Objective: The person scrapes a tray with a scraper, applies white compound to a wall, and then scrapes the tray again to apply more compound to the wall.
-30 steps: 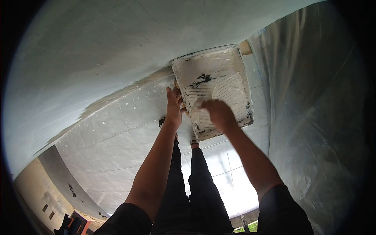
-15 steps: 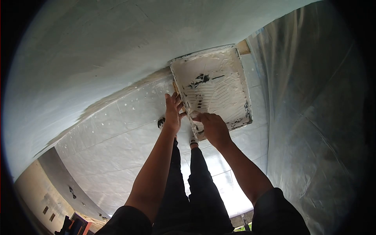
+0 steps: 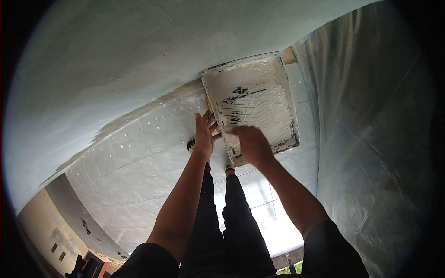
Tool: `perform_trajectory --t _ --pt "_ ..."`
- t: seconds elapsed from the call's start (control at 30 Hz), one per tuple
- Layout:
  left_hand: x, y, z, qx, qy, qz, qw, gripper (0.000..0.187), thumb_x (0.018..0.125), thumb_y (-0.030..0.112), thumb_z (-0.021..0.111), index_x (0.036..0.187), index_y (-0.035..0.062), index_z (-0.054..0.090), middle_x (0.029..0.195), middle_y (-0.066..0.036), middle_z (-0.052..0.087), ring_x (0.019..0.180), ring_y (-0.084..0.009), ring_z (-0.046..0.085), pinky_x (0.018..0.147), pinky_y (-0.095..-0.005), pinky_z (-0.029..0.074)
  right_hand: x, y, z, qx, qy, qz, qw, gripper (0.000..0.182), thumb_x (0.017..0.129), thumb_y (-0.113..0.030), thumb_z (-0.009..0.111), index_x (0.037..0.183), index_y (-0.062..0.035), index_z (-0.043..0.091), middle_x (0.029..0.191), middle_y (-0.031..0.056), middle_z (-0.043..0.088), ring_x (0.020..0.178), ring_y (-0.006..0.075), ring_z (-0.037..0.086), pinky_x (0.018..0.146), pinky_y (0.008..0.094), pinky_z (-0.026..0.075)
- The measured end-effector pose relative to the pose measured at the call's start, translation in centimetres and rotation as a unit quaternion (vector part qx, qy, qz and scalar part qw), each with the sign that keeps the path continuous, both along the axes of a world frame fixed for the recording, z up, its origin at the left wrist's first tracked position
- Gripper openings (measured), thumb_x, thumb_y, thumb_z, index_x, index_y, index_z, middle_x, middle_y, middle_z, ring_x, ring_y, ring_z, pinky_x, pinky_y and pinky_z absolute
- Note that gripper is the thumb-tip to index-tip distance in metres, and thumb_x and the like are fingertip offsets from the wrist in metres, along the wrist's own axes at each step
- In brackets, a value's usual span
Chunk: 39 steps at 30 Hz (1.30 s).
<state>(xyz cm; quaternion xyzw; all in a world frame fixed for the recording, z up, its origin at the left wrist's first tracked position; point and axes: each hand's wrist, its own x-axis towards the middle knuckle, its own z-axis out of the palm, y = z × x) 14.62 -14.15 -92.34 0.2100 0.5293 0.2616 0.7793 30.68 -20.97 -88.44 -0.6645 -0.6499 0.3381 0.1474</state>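
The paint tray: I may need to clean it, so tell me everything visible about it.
The paint tray is rectangular, with raised rims and a ribbed ramp. It is smeared with whitish paint, and dark patches show through. It lies flat on the tiled floor near the wall. The left hand touches its edge; the right hand is over its near end.

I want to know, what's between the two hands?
In the head view, the tray's paint-caked left rim runs between the left hand and right hand.

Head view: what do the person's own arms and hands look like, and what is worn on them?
Both hands, left hand and right hand, are bare: no gloves, rings or watch visible. The forearms are uncovered; dark short sleeves end near the elbows. Dark trousers show below.
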Motion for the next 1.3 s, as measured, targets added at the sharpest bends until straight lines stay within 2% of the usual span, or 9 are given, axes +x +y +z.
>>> perform_trajectory --t 0.1,0.33,0.37,0.6,0.67,0.83,1.03,1.17,1.3 --pt "0.1 -0.2 0.1 -0.003 0.005 -0.004 1.0 0.105 0.085 0.082 0.02 0.152 0.0027 0.01 0.157 -0.017 0.02 0.141 -0.0369 0.024 0.108 -0.0621 0.018 3.5 5.7 -2.0 0.175 -0.023 -0.048 0.983 0.037 0.077 0.005 0.051 0.104 -0.0137 0.069 0.109 0.0083 0.067 0.102 0.0264 0.062 0.093 0.0393 0.045" --pt "-0.2 -0.3 -0.4 -0.016 -0.009 0.015 1.0 0.104 0.085 0.082 0.02 0.152 0.0022 0.013 0.155 -0.016 0.026 0.139 -0.0353 0.029 0.107 -0.0612 0.02 0.6 -1.7 -1.4 0.073 0.025 0.061 0.995 0.03 0.081 0.002 0.051 0.097 -0.0159 0.069 0.114 0.0038 0.065 0.108 0.0246 0.06 0.095 0.0392 0.046" --pt "-0.1 -0.2 -0.5 -0.019 -0.002 0.017 1.0 0.104 0.085 0.082 0.02 0.152 0.002 0.013 0.155 -0.015 0.026 0.138 -0.0351 0.03 0.107 -0.0613 0.02 -0.2 -3.5 -1.6 0.009 0.024 0.014 1.0 0.03 0.083 0.001 0.051 0.101 -0.0152 0.067 0.116 0.0058 0.064 0.109 0.025 0.06 0.095 0.04 0.047" --pt "-0.2 -0.5 -0.3 -0.009 -0.011 0.013 1.0 0.104 0.085 0.082 0.02 0.152 0.0018 0.014 0.155 -0.014 0.027 0.137 -0.0342 0.032 0.106 -0.0601 0.023 8.6 4.7 -0.7 0.146 -0.05 -0.117 0.981 0.034 0.083 0.004 0.046 0.111 -0.0047 0.064 0.107 0.0157 0.067 0.099 0.0331 0.063 0.091 0.0416 0.048" --pt "-0.1 -0.4 -0.1 -0.012 -0.008 0.012 1.0 0.104 0.085 0.082 0.02 0.152 0.002 0.014 0.155 -0.014 0.027 0.136 -0.0337 0.033 0.106 -0.0593 0.023 9.0 4.6 -1.4 0.038 -0.152 -0.105 0.982 0.036 0.083 0.004 0.044 0.112 -0.0056 0.064 0.108 0.0159 0.067 0.1 0.0339 0.062 0.093 0.0415 0.047" --pt "0.0 -0.5 -0.2 -0.007 -0.016 0.002 1.0 0.108 0.082 0.085 0.019 0.152 0.0025 0.012 0.157 -0.017 0.021 0.141 -0.0387 0.024 0.107 -0.0603 0.021 0.5 -4.3 -0.4 0.063 -0.001 -0.024 0.998 0.031 0.08 0.002 0.053 0.106 -0.0108 0.065 0.102 0.0079 0.065 0.098 0.0268 0.061 0.088 0.0402 0.047" --pt "0.0 -1.0 -0.1 0.0 -0.005 -0.01 1.0 0.109 0.082 0.085 0.02 0.152 0.0023 0.011 0.157 -0.018 0.019 0.141 -0.0396 0.023 0.107 -0.0606 0.021 10.6 5.3 -1.6 0.134 -0.258 -0.187 0.938 0.03 0.084 -0.001 0.05 0.112 -0.0076 0.062 0.097 0.0131 0.063 0.089 0.032 0.061 0.082 0.0439 0.048" --pt "0.1 -1.7 -0.4 -0.011 0.0 0.009 1.0 0.105 0.085 0.082 0.021 0.152 0.0018 0.013 0.156 -0.016 0.024 0.137 -0.036 0.03 0.106 -0.057 0.024 7.7 4.6 -4.0 0.11 -0.138 -0.104 0.979 0.034 0.083 0.001 0.048 0.114 -0.0086 0.061 0.099 0.0129 0.063 0.09 0.0311 0.061 0.084 0.0432 0.047" --pt "0.0 -1.8 -0.5 -0.015 0.0 0.016 1.0 0.104 0.085 0.082 0.02 0.152 0.0025 0.013 0.156 -0.016 0.023 0.137 -0.0364 0.03 0.105 -0.0574 0.025 2.1 0.2 0.1 0.011 -0.03 0.031 0.999 0.035 0.082 0.005 0.047 0.111 -0.0074 0.062 0.102 0.0144 0.064 0.096 0.0309 0.06 0.092 0.0419 0.045"
